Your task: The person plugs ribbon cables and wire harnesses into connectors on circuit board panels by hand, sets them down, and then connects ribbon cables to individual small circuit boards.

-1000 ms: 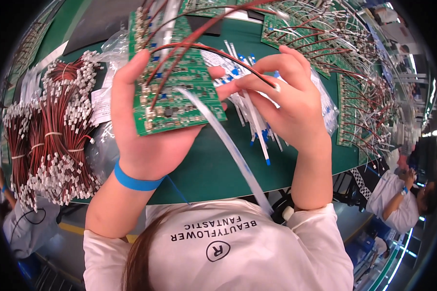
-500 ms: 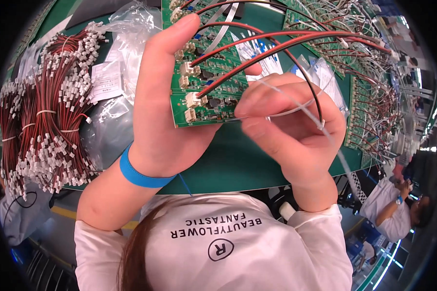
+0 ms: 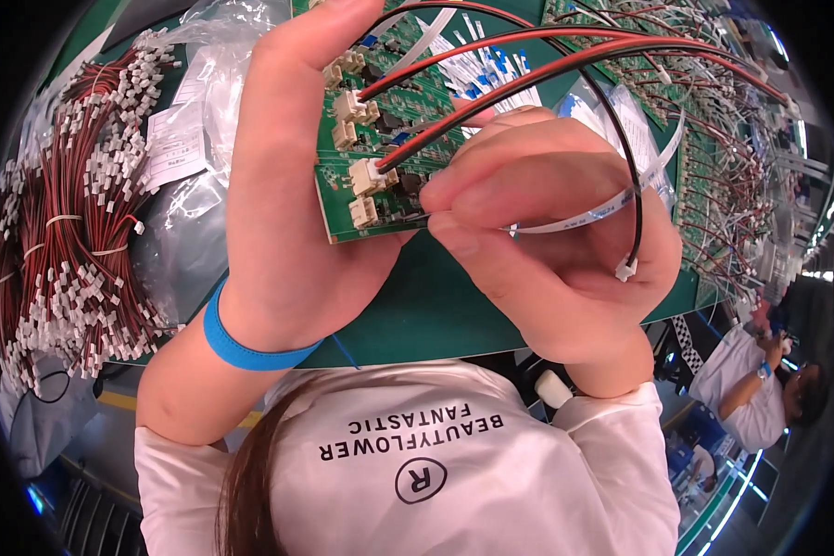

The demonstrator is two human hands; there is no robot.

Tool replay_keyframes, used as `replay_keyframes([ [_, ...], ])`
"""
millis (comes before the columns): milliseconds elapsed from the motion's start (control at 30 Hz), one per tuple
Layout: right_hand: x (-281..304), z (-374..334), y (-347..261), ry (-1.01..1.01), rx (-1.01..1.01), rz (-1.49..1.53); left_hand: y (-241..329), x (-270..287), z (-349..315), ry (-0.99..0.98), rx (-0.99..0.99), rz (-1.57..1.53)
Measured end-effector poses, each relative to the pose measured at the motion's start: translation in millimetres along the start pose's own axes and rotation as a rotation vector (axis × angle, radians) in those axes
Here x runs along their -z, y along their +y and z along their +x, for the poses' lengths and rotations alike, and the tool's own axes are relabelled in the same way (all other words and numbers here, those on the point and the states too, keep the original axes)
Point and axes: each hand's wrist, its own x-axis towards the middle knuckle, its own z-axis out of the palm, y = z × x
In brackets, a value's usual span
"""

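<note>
My left hand point(image 3: 283, 176) grips a green circuit board point(image 3: 426, 104) along its left side, with the thumb raised at the top. Cream sockets point(image 3: 363, 176) line the board's left part, and red and black wires point(image 3: 519, 91) plugged into them arch off to the right. At the board's lower right edge, the thumb and forefinger of my right hand point(image 3: 565, 208) are pinched on a white flat ribbon cable point(image 3: 588, 216). The cable's end is hidden by the fingertips, so whether it sits in a socket cannot be seen. A small white plug point(image 3: 626, 270) on a black wire hangs against my right palm.
Tied bundles of red and black wires point(image 3: 74, 208) with white plugs lie at left, beside a clear plastic bag point(image 3: 208, 208). Several wired boards point(image 3: 700, 218) fill the right. Blue-ended ribbon cables point(image 3: 491, 65) lie behind. Another person point(image 3: 737, 380) is at far right.
The board and my left hand have shifted slightly left. My right fingertips have also moved left, and the ribbon cable has turned to show its flat face. The hanging plug sits lower.
</note>
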Motion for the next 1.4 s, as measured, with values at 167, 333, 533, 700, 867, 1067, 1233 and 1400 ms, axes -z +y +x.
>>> replay_keyframes([
  [167, -0.1, -1.5, -0.3, 0.006, -0.057, 0.01, -2.8, 9.6, 2.6, -0.092, 0.014, -0.176],
  [333, -1.3, -2.8, 1.0, 0.038, -0.039, 0.013, 2.5, -1.9, 4.4, 0.034, 0.06, -0.23],
  [533, -0.1, -2.9, 1.1, 0.011, -0.036, 0.016, -1.6, 2.1, 3.2, 0.062, 0.058, -0.263],
  [700, 0.7, -4.2, 0.7, 0.02, -0.044, 0.009, -7.6, 10.0, 3.4, -0.162, -0.069, -0.197],
  [867, -1.1, -3.5, -2.2, 0.027, -0.045, -0.037, -6.3, 12.1, 2.7, -0.193, -0.083, -0.176],
  [1067, -0.2, -2.8, 3.0, 0.019, 0.068, -0.102, -6.3, 10.4, 2.3, -0.157, -0.056, -0.186],
  [1233, -4.4, -4.3, 8.6, 0.041, 0.166, -0.131, -7.1, 7.7, -0.1, -0.123, -0.072, -0.152],
  [1400, -6.7, -1.4, 9.0, -0.01, 0.182, -0.123, -0.6, -4.2, -10.9, 0.164, -0.101, 0.367],
])
